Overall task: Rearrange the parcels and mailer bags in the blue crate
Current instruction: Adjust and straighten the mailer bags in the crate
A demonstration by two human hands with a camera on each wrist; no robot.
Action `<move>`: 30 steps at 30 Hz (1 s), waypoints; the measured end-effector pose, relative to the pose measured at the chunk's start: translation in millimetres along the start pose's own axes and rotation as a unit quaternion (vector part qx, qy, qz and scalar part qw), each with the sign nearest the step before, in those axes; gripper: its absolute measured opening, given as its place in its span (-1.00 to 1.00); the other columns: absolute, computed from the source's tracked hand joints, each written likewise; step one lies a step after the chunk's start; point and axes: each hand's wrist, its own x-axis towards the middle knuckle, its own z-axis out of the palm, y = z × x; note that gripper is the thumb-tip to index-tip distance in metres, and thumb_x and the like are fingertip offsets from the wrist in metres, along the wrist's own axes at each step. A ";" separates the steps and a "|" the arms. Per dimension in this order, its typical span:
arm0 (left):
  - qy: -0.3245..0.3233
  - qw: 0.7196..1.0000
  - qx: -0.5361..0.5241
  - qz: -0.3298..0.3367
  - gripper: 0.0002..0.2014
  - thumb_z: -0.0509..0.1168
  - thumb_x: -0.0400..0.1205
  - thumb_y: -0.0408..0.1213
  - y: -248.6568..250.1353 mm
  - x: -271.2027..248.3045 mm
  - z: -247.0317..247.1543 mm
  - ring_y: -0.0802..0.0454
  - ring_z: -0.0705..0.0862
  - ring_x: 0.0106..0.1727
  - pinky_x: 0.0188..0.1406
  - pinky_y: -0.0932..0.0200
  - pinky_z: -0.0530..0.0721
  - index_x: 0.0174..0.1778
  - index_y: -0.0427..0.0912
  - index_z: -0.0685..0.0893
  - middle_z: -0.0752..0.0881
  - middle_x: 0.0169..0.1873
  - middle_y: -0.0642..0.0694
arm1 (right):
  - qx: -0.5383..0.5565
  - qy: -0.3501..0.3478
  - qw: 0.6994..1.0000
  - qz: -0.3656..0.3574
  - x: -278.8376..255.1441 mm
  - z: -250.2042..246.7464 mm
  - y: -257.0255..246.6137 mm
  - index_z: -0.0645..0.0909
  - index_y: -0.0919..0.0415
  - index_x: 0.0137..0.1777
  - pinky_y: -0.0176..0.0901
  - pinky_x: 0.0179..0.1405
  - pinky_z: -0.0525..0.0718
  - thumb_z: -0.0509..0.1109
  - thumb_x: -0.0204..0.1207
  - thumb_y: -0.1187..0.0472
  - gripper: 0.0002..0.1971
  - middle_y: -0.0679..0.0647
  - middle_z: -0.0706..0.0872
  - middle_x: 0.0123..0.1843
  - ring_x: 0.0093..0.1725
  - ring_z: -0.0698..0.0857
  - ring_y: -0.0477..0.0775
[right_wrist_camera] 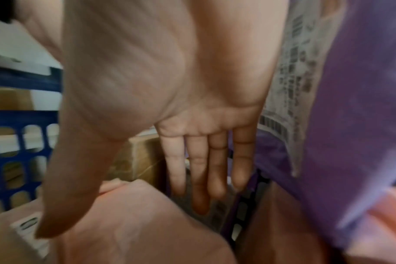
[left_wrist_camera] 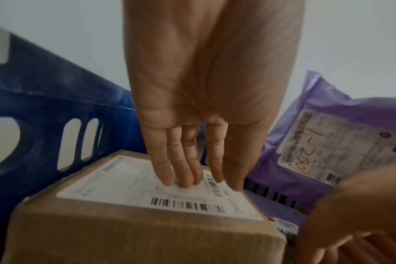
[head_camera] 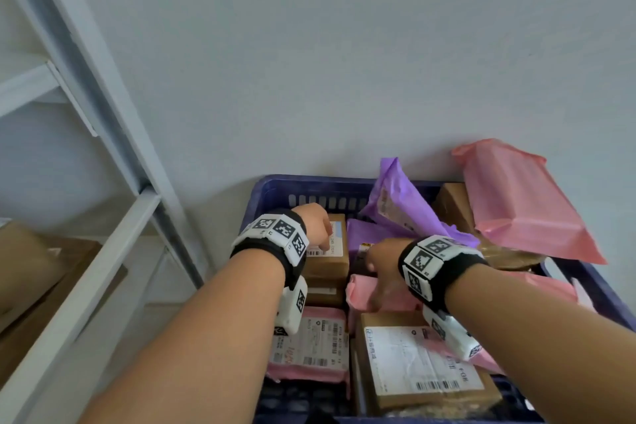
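The blue crate (head_camera: 309,182) is packed with parcels and mailer bags. My left hand (head_camera: 318,229) lies with straight fingers on the label of a brown box (head_camera: 327,262) at the crate's back left; the left wrist view shows the fingertips (left_wrist_camera: 185,180) touching that box (left_wrist_camera: 147,232). My right hand (head_camera: 377,272) is open and reaches down into a gap. In the right wrist view its fingers (right_wrist_camera: 200,178) go between a pink mailer (right_wrist_camera: 136,223) and a purple mailer (right_wrist_camera: 350,125). It holds nothing.
A large pink mailer (head_camera: 516,203) leans over the crate's back right corner beside an upright purple mailer (head_camera: 402,203). A labelled brown box (head_camera: 423,368) and a labelled pink mailer (head_camera: 309,344) lie at the front. A white shelf frame (head_camera: 113,134) with cardboard boxes (head_camera: 41,272) stands left.
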 end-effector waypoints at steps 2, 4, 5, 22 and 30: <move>0.005 1.000 -0.022 -0.006 -0.61 0.42 0.59 -0.33 -2.1 2.6 0.9 -0.10 0.60 0.38 0.35 0.06 0.59 0.36 -0.18 0.66 0.61 0.39 -0.13 | 0.004 0.028 1.000 -0.007 3.0 6.5 -9.5 0.63 0.07 -0.21 -0.12 -0.11 0.73 0.26 0.29 -0.29 -0.58 0.01 0.72 -0.29 -0.24 0.72 0.15; 0.005 0.999 -0.038 -0.011 -0.65 0.43 0.58 -0.33 -4.0 4.0 1.6 -0.10 0.62 0.34 0.33 0.05 0.61 0.31 -0.18 0.68 0.63 0.36 -0.13 | -0.021 0.000 1.000 -0.011 10.5 8.6 -19.3 0.62 0.12 -0.27 -0.07 -0.07 0.74 0.26 0.26 -0.26 -0.57 0.01 0.68 -0.34 -0.25 0.70 0.16; 0.006 0.999 -0.042 -0.011 -0.66 0.43 0.58 -0.33 -5.5 5.1 2.2 -0.10 0.63 0.31 0.32 0.05 0.62 0.29 -0.17 0.69 0.64 0.34 -0.13 | -0.036 -0.010 0.999 -0.021 14.8 9.5 -22.5 0.67 0.10 -0.19 -0.02 -0.03 0.75 0.31 0.21 -0.29 -0.55 0.01 0.71 -0.29 -0.22 0.70 0.16; -0.027 1.000 0.002 -0.007 -0.58 0.39 0.62 -0.24 1.6 -10.1 -11.8 -0.07 0.61 0.38 0.31 0.13 0.60 0.42 -0.15 0.63 0.59 0.43 -0.11 | -0.005 0.028 0.998 0.051 2.1 -50.5 -0.8 0.52 0.07 0.06 -0.11 0.03 0.61 0.45 0.38 0.13 -0.72 0.06 0.57 -0.05 -0.02 0.58 0.13; -0.115 0.993 0.003 -0.004 -0.27 0.51 0.51 -0.22 13.2 -18.2 -23.4 -0.08 0.61 0.40 0.37 -0.05 0.64 0.60 -0.09 0.39 0.55 0.47 -0.14 | 0.096 0.155 0.982 0.056 -15.6 -84.2 3.5 0.45 0.23 -0.06 -0.12 -0.02 0.48 0.04 0.65 0.12 -0.78 0.20 0.57 0.02 -0.03 0.52 0.17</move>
